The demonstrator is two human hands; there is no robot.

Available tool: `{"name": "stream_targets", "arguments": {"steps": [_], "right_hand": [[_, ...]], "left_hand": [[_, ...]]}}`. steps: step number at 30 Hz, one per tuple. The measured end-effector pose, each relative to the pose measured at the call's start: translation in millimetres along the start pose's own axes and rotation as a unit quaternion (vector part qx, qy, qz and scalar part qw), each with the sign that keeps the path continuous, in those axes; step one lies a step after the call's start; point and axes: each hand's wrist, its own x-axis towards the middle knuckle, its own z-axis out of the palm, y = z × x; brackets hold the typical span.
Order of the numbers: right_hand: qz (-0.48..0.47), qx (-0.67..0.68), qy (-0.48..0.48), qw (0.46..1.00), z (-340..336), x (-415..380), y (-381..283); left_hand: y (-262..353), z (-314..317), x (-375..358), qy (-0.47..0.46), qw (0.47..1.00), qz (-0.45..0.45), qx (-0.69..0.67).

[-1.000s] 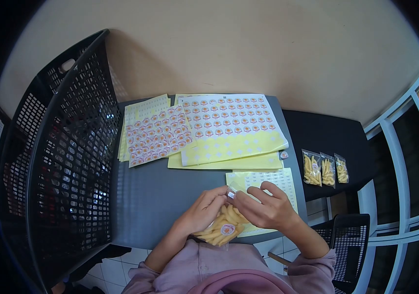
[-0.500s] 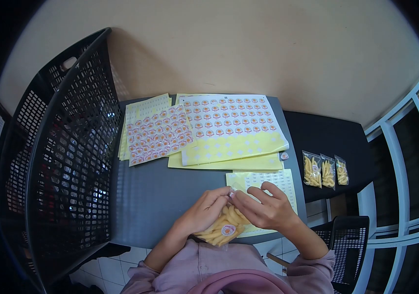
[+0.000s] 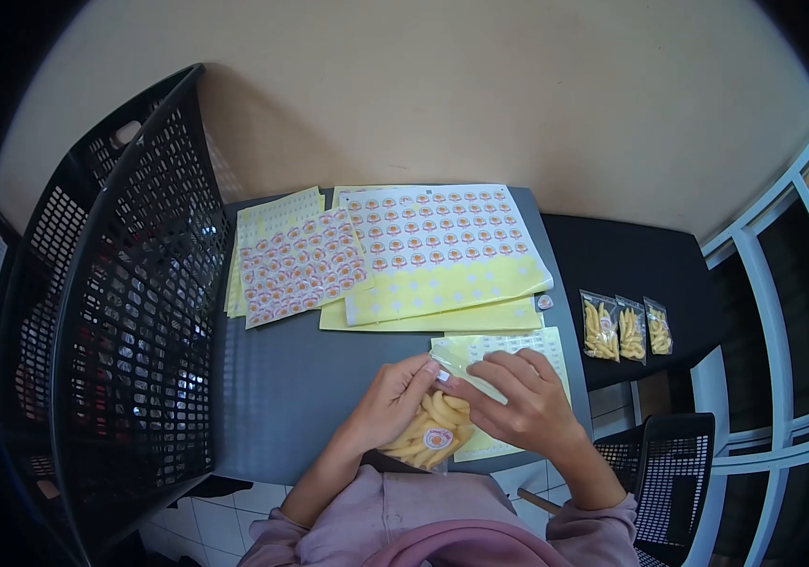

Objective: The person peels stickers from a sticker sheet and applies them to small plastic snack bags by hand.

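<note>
Where the snack bag (image 3: 435, 420) is held: over the near edge of the grey table (image 3: 282, 387); one bag, filled with pale yellow pieces, is gripped near its top by the left hand (image 3: 393, 402).
Right hand (image 3: 510, 395): fingertips are set at one small white label (image 3: 443, 376) on the bag's top; whether they are pinched cannot be told.
Round sticker (image 3: 438, 438): one, on the bag's front; its writing cannot be read.
Large sheet (image 3: 438, 230): laid at the grey table's far side, five rows of labels.
Pinkish sheet (image 3: 301, 269): at its far left.
Small-label sheet (image 3: 554, 364): at its near right.
Loose sticker (image 3: 544, 302): one, at its right edge.
Packed bags (image 3: 631, 331): three, to its right.
</note>
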Motion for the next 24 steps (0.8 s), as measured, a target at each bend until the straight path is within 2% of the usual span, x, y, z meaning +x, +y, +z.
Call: {"name": "stream_targets", "arguments": {"steps": [3,4,6,8,10,12,14,17,24], "right_hand": [[0.108,0.076,0.087,0.987,0,1,2],[0.111,0.074,0.088,0.987,4,1,0],[0.288,0.259,0.127,0.913,12,5,-6],[0.305,0.276,0.129,0.902,21,8,-10],[0.352,0.325,0.108,0.871,30,9,-12],[0.364,0.359,0.114,0.852,33,8,-13],[0.356,0.328,0.090,0.871,29,8,-15],[0.358,0.298,0.086,0.881,26,8,-14],[0.369,0.272,0.080,0.885,24,5,-16]], "left_hand": [[5,3,2,0.016,0.999,0.015,-0.028],[6,2,3,0.027,0.999,0.033,0.015],[7,1,3,0.036,0.996,0.050,0.058],[6,-1,3,0.032,0.979,0.039,0.197],[3,0,2,0.032,0.981,0.042,0.185],[2,3,2,0.034,0.983,0.046,0.172],[1,5,2,0.045,0.991,0.076,0.105],[-1,7,3,0.053,0.997,0.048,0.029],[-8,6,4,0.023,0.998,0.055,0.034]]}}
